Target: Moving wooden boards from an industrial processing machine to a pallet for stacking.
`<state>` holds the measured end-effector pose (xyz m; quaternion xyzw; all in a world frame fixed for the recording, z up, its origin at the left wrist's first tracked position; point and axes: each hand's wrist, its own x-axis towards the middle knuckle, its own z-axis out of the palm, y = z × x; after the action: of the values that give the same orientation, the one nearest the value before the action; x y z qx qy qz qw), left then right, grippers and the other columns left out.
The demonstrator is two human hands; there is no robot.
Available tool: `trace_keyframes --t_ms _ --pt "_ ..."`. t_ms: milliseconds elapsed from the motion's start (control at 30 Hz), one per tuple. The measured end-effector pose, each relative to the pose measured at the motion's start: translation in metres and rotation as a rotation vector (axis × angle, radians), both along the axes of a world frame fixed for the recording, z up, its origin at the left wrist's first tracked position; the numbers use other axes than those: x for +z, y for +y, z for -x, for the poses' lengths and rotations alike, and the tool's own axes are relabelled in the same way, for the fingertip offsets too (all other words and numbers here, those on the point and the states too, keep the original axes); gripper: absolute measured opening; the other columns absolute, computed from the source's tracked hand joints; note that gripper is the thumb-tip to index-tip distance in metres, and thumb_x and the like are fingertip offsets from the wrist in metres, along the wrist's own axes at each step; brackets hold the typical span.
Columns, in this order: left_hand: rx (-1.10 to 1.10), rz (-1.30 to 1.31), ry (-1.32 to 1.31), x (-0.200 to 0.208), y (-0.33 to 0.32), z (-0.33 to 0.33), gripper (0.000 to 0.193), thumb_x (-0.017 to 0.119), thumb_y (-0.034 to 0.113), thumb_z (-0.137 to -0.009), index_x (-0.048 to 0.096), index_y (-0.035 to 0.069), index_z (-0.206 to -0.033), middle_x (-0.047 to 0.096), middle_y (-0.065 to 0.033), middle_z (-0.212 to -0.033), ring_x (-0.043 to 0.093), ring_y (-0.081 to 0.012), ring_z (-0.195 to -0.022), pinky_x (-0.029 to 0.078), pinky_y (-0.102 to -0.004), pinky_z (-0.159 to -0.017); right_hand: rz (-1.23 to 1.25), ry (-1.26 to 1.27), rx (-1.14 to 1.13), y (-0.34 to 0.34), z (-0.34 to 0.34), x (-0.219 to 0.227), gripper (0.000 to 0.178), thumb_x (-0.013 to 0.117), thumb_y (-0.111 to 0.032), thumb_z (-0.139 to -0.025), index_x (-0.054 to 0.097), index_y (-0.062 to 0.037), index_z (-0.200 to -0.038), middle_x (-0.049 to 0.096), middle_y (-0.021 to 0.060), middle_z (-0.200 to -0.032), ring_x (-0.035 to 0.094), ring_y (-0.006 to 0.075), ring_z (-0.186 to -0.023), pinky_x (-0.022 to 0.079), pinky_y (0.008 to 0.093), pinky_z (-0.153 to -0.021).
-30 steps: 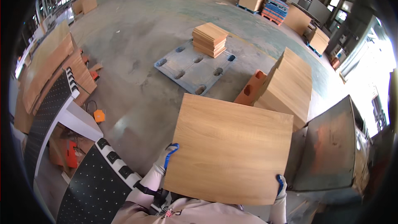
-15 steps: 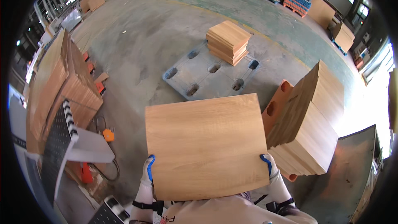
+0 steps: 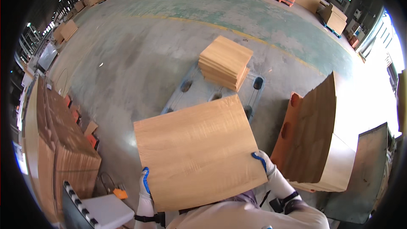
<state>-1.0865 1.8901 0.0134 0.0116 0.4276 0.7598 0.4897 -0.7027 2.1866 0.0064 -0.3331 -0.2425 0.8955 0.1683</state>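
A wide workshop floor (image 3: 118, 68), grey running into worn green, spreads out ahead of the fingers, with a yellow line (image 3: 220, 27) across it. From where I stand, one wood-grain board (image 3: 199, 154) is held in front of the worker's body, between the two sets of fingers. The left hand (image 3: 144, 184) has its left edge and the right hand (image 3: 265, 163) its right, each closed on it with a blue thumb over the upper face; the other fingers are out of my sight.

I'd call it mid-carry: the lifting is done, the setting down isn't. Beyond the fingers, one small stack (image 3: 227, 55) of similar boards already sits on one blue-grey pallet (image 3: 180, 104), its holed deck showing around it. Right of the right fingers stands one larger stack (image 3: 313, 131) on one orange pallet (image 3: 277, 144); whether it's waiting or finished, I can't tell. Left of the left fingers are one orange box (image 3: 121, 194) and a brown pile (image 3: 76, 165). Layers within the stacks are too blurred to count.
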Motion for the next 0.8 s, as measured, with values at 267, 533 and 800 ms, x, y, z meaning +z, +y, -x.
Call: trace_keyframes --t_ms 267,533,800 --pt "-0.316 0.207 -0.143 -0.008 0.166 0.161 0.06 0.057 0.039 -0.092 0.044 0.003 -0.138 0.054 -0.0146 -0.134 0.056 -0.0297 -0.119 0.047 -0.0446 -0.1 0.22 -0.09 -0.247 0.072 0.098 0.003 0.052 0.062 -0.024 -0.087 0.052 0.006 -0.128 0.064 0.0182 -0.116 0.066 0.0282 -0.101 0.053 0.0403 -0.089" --pt "-0.474 0.376 -0.188 -0.046 0.343 0.244 0.058 0.056 0.038 -0.092 0.044 0.005 -0.138 0.054 -0.0148 -0.135 0.057 -0.0295 -0.118 0.047 -0.0441 -0.1 0.464 -0.129 -0.416 0.178 0.157 -0.026 0.048 0.061 -0.025 -0.089 0.053 0.0041 -0.125 0.065 0.0181 -0.112 0.066 0.0292 -0.097 0.055 0.0408 -0.086" --pt "-0.627 0.504 -0.337 -0.139 0.476 0.304 0.055 0.061 0.034 -0.089 0.049 0.004 -0.134 0.06 -0.014 -0.125 0.062 -0.0266 -0.11 0.051 -0.0418 -0.095 0.616 -0.195 -0.581 0.222 0.197 -0.102 0.056 0.064 -0.03 -0.086 0.049 0.0008 -0.131 0.063 0.0184 -0.118 0.064 0.0323 -0.104 0.053 0.0456 -0.091"
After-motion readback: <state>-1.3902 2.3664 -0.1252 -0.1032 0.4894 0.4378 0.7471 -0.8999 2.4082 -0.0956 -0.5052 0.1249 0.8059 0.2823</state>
